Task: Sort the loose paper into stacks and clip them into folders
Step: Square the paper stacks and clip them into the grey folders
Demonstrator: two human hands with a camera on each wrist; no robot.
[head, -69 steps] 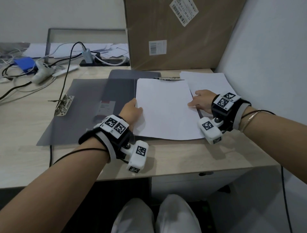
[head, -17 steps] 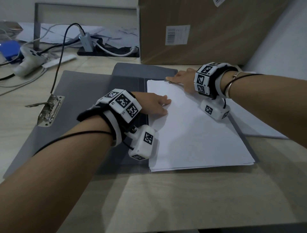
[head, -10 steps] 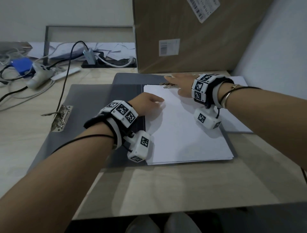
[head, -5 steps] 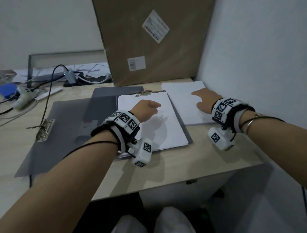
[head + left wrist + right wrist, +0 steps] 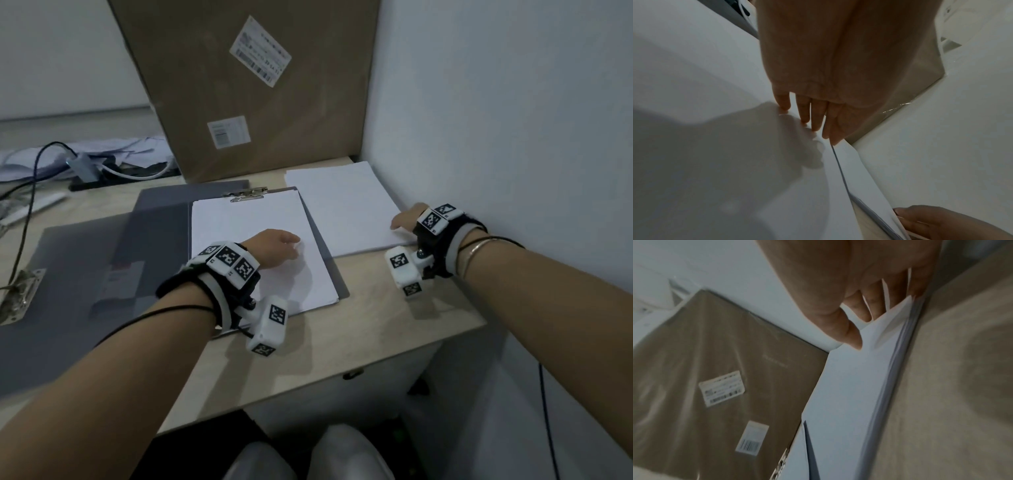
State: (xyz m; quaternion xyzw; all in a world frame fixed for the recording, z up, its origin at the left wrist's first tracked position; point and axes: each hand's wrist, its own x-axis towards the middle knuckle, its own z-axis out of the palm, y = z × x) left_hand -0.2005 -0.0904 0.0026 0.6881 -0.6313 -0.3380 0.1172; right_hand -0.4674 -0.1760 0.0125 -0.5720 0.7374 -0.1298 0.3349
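Observation:
A grey folder [image 5: 85,267] lies open on the desk. On its right half sits a white paper stack [image 5: 253,233] under a metal clip [image 5: 245,195]. My left hand [image 5: 277,248] rests on this clipped stack, and the left wrist view shows straight fingertips [image 5: 803,113] touching the sheet. To the right of the folder lies a loose paper stack [image 5: 342,209]. My right hand [image 5: 406,222] is at its near right corner. In the right wrist view the thumb [image 5: 853,339] and fingers pinch the lifted corner of the top sheets [image 5: 892,316].
A tall cardboard box [image 5: 246,85] stands behind the papers, and a wall [image 5: 496,120] closes the right side. A second metal clip [image 5: 20,294] sits on the folder's left flap. Cables and an adapter [image 5: 82,168] lie at the back left.
My right hand left the clip, crossed to the loose stack, then slid to its near right corner and took hold of the top sheets. The left hand stayed on the clipped stack.

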